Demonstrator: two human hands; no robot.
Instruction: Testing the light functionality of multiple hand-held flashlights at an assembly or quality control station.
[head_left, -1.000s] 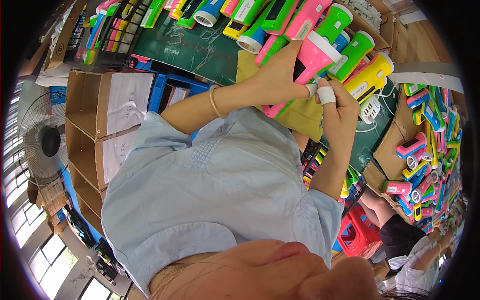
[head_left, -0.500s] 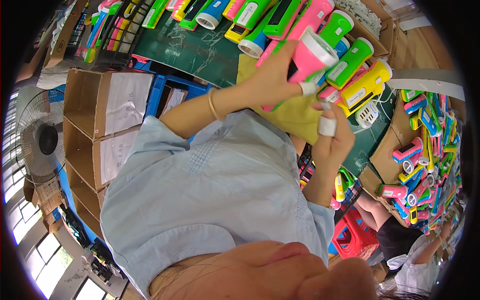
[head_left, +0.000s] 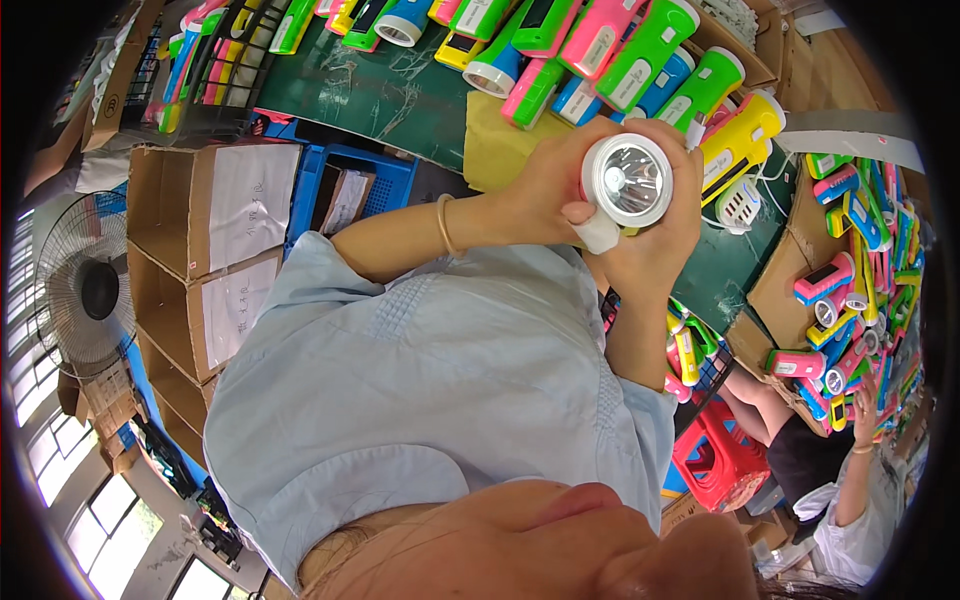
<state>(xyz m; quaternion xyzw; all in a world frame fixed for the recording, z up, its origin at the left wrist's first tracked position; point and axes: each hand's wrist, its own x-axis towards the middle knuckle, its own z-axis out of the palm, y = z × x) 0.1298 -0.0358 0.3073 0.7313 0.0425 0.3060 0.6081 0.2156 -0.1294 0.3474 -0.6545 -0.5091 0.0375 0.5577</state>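
A flashlight (head_left: 628, 178) points its round white head and silver reflector up toward me, with a bright spot at its middle. My left hand (head_left: 548, 185) wraps it from the left, the white-taped thumb lying against the rim. Around the other side closes my right hand (head_left: 668, 240). The flashlight's body is hidden behind my hands. Just beyond them, pink-green, green and blue flashlights (head_left: 650, 55) lie in rows on the green tabletop (head_left: 350, 105). A yellow cloth (head_left: 488, 145) hangs at the table edge beside my left hand.
A white multi-port charger (head_left: 738, 205) with cables sits right of my hands. A big heap of flashlights (head_left: 840, 300) fills the far right, near another person's arm (head_left: 858, 475). Cardboard compartments (head_left: 165, 220), a blue crate (head_left: 395, 180) and a fan (head_left: 98, 290) stand left.
The pink flashlight in my left hand has turned so its lens faces up at me, and come nearer. My right hand has moved up and closed around it too.
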